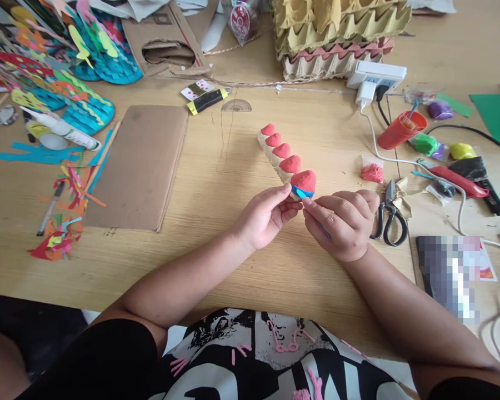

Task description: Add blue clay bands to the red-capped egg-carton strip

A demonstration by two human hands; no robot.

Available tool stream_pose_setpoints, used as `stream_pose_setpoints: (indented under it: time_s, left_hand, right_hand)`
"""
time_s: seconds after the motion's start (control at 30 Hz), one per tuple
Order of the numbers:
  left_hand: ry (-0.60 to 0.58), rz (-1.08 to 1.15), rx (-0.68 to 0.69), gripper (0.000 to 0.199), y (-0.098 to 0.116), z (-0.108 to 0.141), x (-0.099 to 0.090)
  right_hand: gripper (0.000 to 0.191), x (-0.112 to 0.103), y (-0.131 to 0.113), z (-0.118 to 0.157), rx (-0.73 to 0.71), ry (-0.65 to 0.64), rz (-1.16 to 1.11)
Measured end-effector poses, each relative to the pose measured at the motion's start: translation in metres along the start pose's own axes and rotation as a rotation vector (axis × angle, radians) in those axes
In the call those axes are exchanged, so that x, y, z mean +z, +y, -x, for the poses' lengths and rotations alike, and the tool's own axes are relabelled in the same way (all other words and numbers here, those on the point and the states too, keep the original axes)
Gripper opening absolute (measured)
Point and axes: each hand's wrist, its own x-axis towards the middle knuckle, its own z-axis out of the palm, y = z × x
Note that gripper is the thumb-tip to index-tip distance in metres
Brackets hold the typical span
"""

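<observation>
Realistically, while your left hand [261, 223] pinches the near end of the pale egg-carton strip with five red bumps [281, 150], slanting away ahead of both hands, the dark-blue band [295, 190] between them could tear if the slim light-blue tool [301, 193] gripped in your right hand [344, 222] slips or presses too hard.

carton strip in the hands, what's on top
Five red-topped bumps line the carton strip; the nearest also has a blue band. The strip's underside cannot be seen, and the left hand partly covers the near end.
</observation>
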Motion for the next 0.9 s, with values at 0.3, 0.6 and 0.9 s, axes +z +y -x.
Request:
stream_pose_setpoints:
  time_s: [0.3, 0.6, 0.9]
  left_hand:
    - [0.013, -0.007, -0.004, 0.022, -0.001, 0.000, 0.000]
    - [-0.005, -0.005, 0.005, 0.021, -0.003, -0.001, -0.002]
    - [0.009, -0.033, 0.003, 0.024, -0.003, -0.001, -0.003]
  right_hand:
    - [0.033, -0.002, -0.002, 0.002, 0.017, -0.081, 0.047]
    - [0.058, -0.004, -0.002, -0.008, -0.032, -0.049, 0.013]
    - [0.026, -0.002, 0.005, 0.014, 0.137, -0.306, 0.000]
